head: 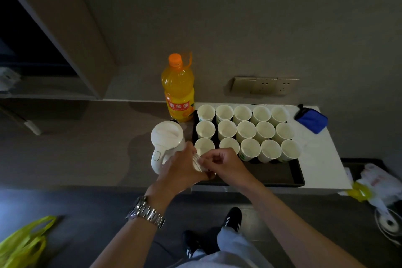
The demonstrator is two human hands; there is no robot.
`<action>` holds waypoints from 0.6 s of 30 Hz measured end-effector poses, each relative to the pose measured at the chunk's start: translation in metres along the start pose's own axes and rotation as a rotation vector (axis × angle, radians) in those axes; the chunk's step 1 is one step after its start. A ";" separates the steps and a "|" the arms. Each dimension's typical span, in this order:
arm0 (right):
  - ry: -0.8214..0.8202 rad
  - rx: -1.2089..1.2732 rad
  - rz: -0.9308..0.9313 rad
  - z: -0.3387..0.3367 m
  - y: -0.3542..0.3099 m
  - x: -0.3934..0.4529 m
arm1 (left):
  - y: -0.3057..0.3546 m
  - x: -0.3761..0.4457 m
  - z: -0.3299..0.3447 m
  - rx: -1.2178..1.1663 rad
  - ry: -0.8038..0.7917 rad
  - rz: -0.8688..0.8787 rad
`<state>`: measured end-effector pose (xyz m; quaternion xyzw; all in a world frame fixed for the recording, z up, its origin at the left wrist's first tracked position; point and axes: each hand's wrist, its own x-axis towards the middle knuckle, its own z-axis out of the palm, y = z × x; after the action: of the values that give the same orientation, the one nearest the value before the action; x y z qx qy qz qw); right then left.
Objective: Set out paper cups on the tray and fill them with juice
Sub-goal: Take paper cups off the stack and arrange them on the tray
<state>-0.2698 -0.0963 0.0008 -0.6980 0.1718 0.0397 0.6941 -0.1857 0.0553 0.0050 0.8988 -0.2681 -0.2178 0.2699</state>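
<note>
A black tray [280,173] lies on the white counter, holding several empty white paper cups [245,129] in three rows. Its front strip is bare. An orange juice bottle [178,89] with its cap on stands just behind the tray's left corner. Over the tray's front left corner, my left hand [180,167] grips a short stack of paper cups [198,163] lying sideways. My right hand [224,164] pinches the rim of the stack's end cup with its fingertips.
A white electric kettle [166,141] stands left of the tray, touching my left hand. A blue pouch [311,121] lies at the counter's back right. Wall sockets [265,85] sit behind. Plastic bags lie on the floor at lower left [24,243] and at right [374,187].
</note>
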 end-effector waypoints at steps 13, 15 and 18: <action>0.323 -0.075 -0.045 -0.008 0.002 -0.005 | 0.019 0.000 0.005 -0.010 -0.029 -0.042; 0.391 -0.080 -0.038 -0.018 0.001 -0.006 | 0.020 -0.001 0.004 0.001 -0.033 -0.038; 0.547 -0.122 -0.033 -0.034 0.005 -0.009 | 0.023 -0.002 0.002 0.023 -0.049 -0.042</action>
<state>-0.2859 -0.1277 0.0002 -0.7258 0.3390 -0.1512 0.5792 -0.1966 0.0398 0.0178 0.9016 -0.2585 -0.2424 0.2480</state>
